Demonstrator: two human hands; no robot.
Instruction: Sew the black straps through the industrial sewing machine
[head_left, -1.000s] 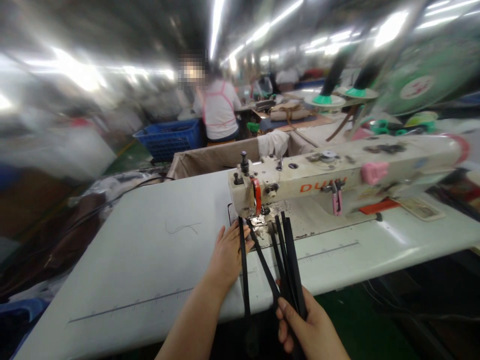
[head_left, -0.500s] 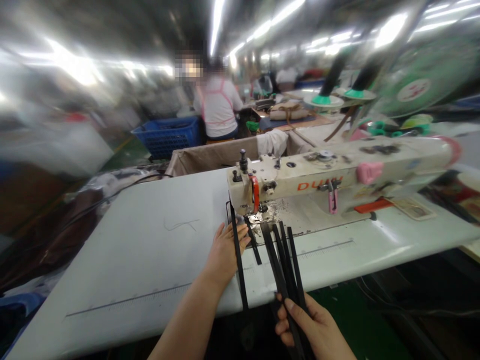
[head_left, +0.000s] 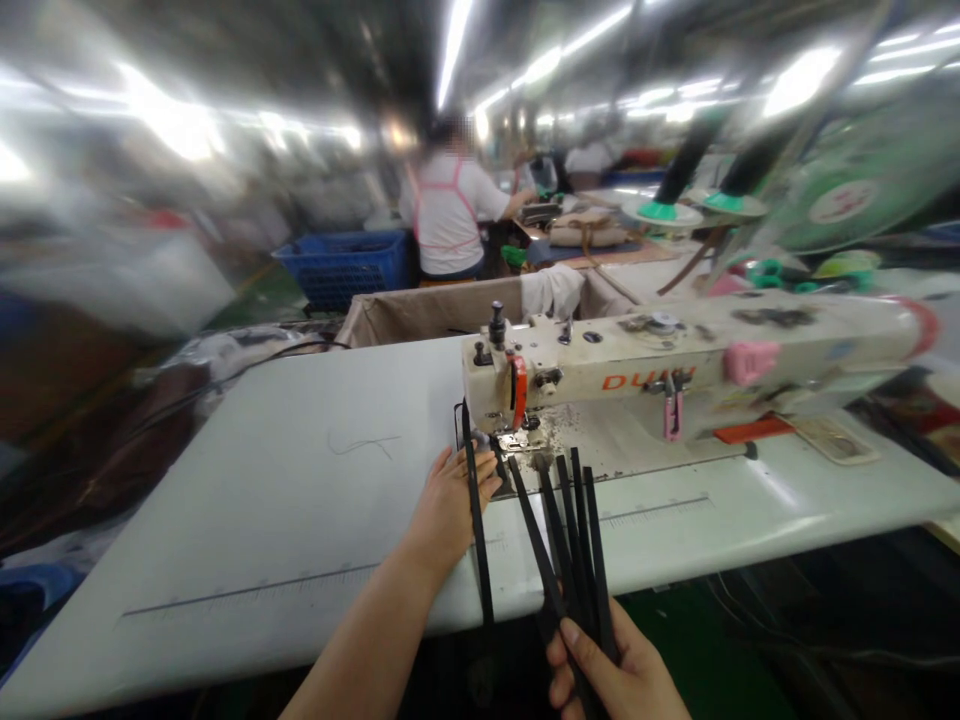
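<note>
My left hand (head_left: 454, 505) lies at the needle area of a white sewing machine (head_left: 615, 355), fingers stretched out flat beside the presser foot (head_left: 517, 440). A long narrow black strip (head_left: 480, 545) hangs from the machine head's left side, passes across the back of this hand and runs down past the table's front edge. What lies beneath the fingertips is mostly hidden. In front of the table, my right hand (head_left: 600, 665) is closed around several black strips (head_left: 574, 560). They fan upward toward the needle plate, one strip standing apart on the left.
Loose thread (head_left: 364, 445) lies on the white tabletop (head_left: 300, 500). A fabric-lined bin (head_left: 435, 305) stands behind the table, with a blue crate (head_left: 345, 270) beyond. A person (head_left: 450, 215) sits farther back. Thread cones (head_left: 671, 185) stand behind the machine at right.
One strip in my right hand now stands apart to the left of the bundle. The short strip end below my left fingertips no longer shows. The view has shifted slightly; the person's arm now extends right.
</note>
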